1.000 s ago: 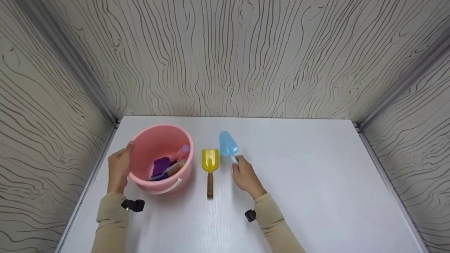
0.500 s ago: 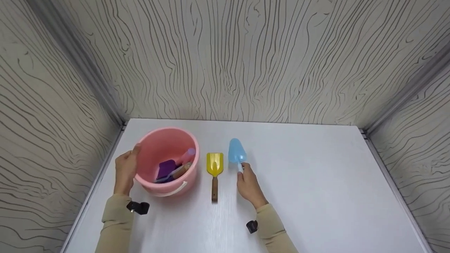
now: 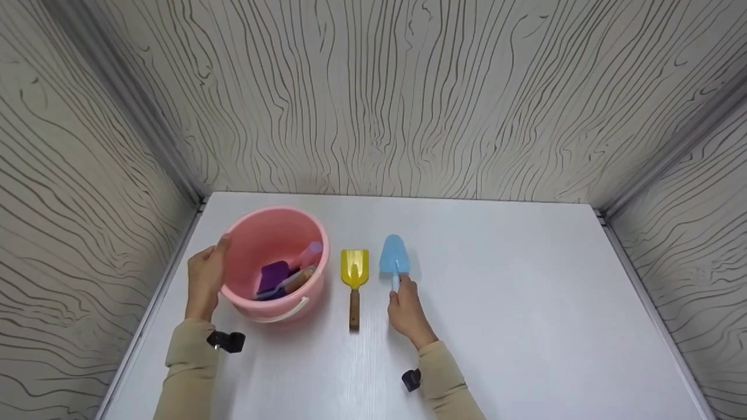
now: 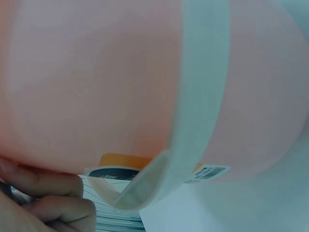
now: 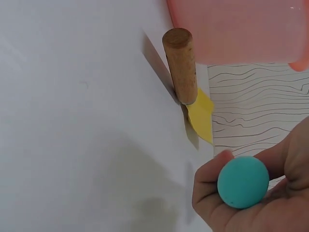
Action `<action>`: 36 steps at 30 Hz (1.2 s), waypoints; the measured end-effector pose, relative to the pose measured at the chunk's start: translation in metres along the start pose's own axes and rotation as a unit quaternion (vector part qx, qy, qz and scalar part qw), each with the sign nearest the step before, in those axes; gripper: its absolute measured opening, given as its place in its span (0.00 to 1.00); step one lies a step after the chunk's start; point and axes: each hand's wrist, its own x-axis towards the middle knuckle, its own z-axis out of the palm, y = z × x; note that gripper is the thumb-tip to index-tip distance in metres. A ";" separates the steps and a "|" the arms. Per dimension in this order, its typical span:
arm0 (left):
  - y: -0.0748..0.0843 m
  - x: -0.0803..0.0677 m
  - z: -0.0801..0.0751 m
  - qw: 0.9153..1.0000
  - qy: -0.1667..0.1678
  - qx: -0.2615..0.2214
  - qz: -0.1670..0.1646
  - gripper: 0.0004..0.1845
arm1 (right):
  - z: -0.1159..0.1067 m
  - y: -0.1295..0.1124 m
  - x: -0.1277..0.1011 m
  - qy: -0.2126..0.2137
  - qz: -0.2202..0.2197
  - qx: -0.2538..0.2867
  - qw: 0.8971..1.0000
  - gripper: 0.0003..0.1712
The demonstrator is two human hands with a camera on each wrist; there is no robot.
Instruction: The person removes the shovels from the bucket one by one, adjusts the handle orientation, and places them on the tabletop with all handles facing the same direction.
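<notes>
My left hand [image 3: 205, 280] grips the left rim of a pink bucket [image 3: 251, 233], with the thumb over the edge. In the left wrist view, curled fingers [image 4: 58, 208] show beside the bucket wall [image 4: 96, 72] and its white handle [image 4: 205, 63]. My right hand [image 3: 407, 309] holds a light blue trowel [image 3: 394, 256] by its handle, the blade pointing away from me. The right wrist view shows the fingers curled round the trowel's rounded teal handle end [image 5: 243, 182]. Between bucket and trowel lies a yellow hand shovel [image 3: 354, 271] with a wooden handle.
Inside the bucket are a purple tool [image 3: 273, 275], a wooden-handled tool [image 3: 299, 281] and a pink tool with a lilac end [image 3: 309, 252]. The white table [image 3: 525, 291] is bordered by wood-patterned panels [image 3: 373, 105] at the back and both sides.
The right hand has brought the blue trowel slightly right and closer to me, its blade swinging from slanted to straight ahead. The left hand keeps its grip on the bucket. The view shifted slightly.
</notes>
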 end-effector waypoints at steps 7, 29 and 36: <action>0.002 -0.001 0.000 1.000 0.002 0.009 0.005 0.33 | 0.009 0.001 -0.004 0.006 0.026 0.002 1.000 0.36; 0.000 0.000 0.000 1.000 0.015 0.002 0.000 0.31 | 0.015 0.006 -0.008 -0.006 0.070 -0.009 0.997 0.34; 0.002 -0.001 0.000 1.000 0.012 0.000 -0.002 0.30 | 0.017 0.006 -0.004 -0.011 0.079 -0.008 0.997 0.34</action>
